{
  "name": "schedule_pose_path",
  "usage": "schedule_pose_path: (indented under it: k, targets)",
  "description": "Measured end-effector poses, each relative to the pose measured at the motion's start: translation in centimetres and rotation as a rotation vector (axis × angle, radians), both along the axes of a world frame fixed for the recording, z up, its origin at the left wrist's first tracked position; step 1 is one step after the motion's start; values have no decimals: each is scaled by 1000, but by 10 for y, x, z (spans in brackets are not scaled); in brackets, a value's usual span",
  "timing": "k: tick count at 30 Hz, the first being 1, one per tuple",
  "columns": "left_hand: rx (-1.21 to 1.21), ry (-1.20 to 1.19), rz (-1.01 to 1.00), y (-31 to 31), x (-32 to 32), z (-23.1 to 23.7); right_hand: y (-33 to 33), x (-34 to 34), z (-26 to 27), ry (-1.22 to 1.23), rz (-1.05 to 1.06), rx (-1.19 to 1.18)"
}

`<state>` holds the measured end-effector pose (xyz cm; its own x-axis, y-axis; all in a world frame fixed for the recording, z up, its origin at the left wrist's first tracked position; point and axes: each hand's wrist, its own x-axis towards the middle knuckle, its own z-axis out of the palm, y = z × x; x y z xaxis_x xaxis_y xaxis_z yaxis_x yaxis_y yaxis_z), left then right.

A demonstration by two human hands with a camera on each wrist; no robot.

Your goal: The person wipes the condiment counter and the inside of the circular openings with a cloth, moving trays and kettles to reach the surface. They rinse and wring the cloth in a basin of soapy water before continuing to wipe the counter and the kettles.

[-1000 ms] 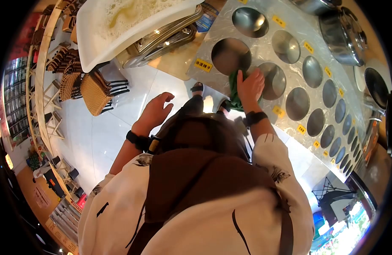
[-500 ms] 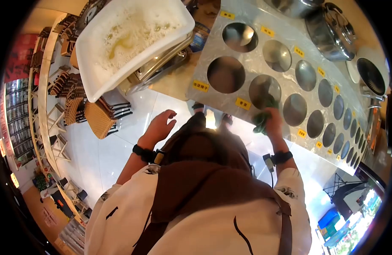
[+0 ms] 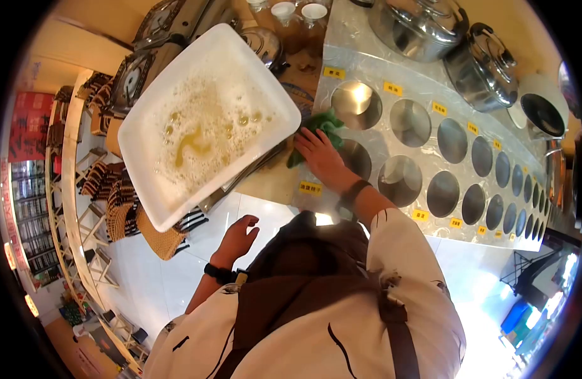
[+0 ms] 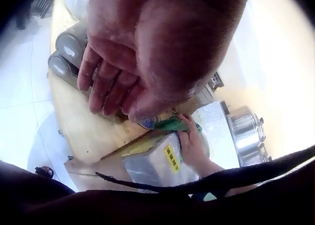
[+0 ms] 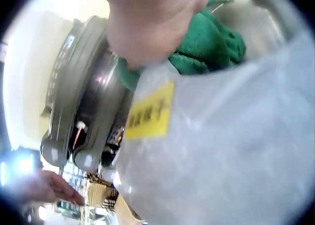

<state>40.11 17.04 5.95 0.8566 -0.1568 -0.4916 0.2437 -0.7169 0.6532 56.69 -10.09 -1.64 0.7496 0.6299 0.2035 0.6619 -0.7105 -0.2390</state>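
My right hand (image 3: pixel 322 161) presses a bunched green cloth (image 3: pixel 329 123) against the left end of the plastic-covered counter panel (image 3: pixel 360 134). Its fingers lie extended over the cloth, beside a round opening. In the right wrist view, folds of the green cloth (image 5: pixel 209 48) bulge out from under the palm, close to a yellow label (image 5: pixel 151 114). My left hand (image 3: pixel 237 240) hangs over the floor with nothing in it. The left wrist view shows that hand (image 4: pixel 147 53) from the palm side, fingers loosely bent.
A white tub (image 3: pixel 136 183) of foamy liquid stands left of the panel, close to my right hand. Lidded steel pots (image 3: pixel 483 69) line the panel's back edge. Several jars (image 3: pixel 291 28) stand behind the tub. Woven chairs (image 3: pixel 158 237) are at the left.
My right hand has carried the green cloth from the panel's front edge to its left end, near the tub. The head view has shifted, showing more of the tub. My left hand stays empty.
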Motion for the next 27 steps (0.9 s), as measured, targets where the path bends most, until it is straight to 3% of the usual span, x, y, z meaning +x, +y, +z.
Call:
schedule_pose_path:
  k: [3, 4, 9, 12, 14, 15, 17, 19, 21, 23, 27]
  targets:
    - [93, -42, -98, 16, -3, -11, -9, 41, -7, -116, -70, -73]
    - [92, -5, -64, 19, -7, -7, -13, 57, -11, -80, -75, 33]
    - [75, -78, 0, 5, -15, -12, -42, 137, -4, -232, -125, 51]
    - [106, 14, 48, -15, -29, -4, -63, 171, 4, -300, -122, 64]
    - [92, 114, 102, -30, -33, 1, -88, 175, 10, -177, -151, -137]
    - [86, 134, 107, -37, -34, 4, -100, 173, 11, -165, -145, -128]
    - [86, 120, 101, -50, -29, 7, -128, 166, 11, -103, -324, -161]
    - [71, 76, 101, -67, -17, 9, -165, 152, 6, 169, -622, 214]
    - [81, 113, 93, -86, -5, 10, -207, 131, 3, -292, -720, 576]
    - [72, 108, 41, -102, 6, 8, -226, 116, 63, -193, -887, 940]
    - [44, 66, -84, -135, 30, 21, -238, 137, 69, -415, -1063, 1090]
